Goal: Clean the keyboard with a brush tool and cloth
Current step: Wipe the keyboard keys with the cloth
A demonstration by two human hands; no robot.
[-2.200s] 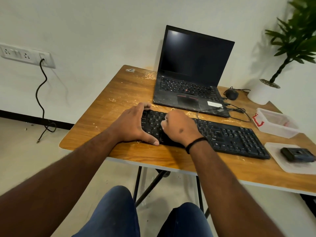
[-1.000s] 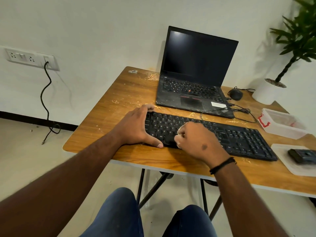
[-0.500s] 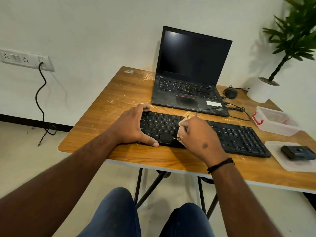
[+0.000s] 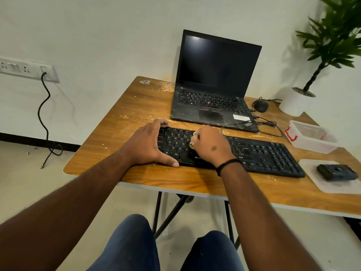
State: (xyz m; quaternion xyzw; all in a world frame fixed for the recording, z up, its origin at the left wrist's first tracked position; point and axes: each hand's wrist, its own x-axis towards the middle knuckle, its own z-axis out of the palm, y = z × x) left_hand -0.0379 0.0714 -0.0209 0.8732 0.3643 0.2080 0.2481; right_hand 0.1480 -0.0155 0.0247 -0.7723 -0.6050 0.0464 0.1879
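Note:
A black full-size keyboard (image 4: pixel 261 153) lies across the wooden table (image 4: pixel 136 106). My left hand (image 4: pixel 146 144) clasps its left end, thumb along the front edge and fingers over the back edge. My right hand (image 4: pixel 212 145) is fisted over the middle-left keys, closed on a small pale cloth (image 4: pixel 192 144) of which only a sliver shows by the knuckles. The keys under that fist are hidden. Pale crumbs lie scattered on the table around the keyboard. No brush can be made out in either hand.
An open black laptop (image 4: pixel 213 102) stands behind the keyboard, with a mouse (image 4: pixel 260 105) and cables to its right. A clear box with red clips (image 4: pixel 310 136), a white tray (image 4: pixel 332 184) holding a black block (image 4: pixel 336 171), and a potted plant (image 4: pixel 297 103) line the right side.
My right fist with the cloth has slid back left and farther up the keys after sweeping toward the front edge. My left hand has kept its hold on the keyboard's left end.

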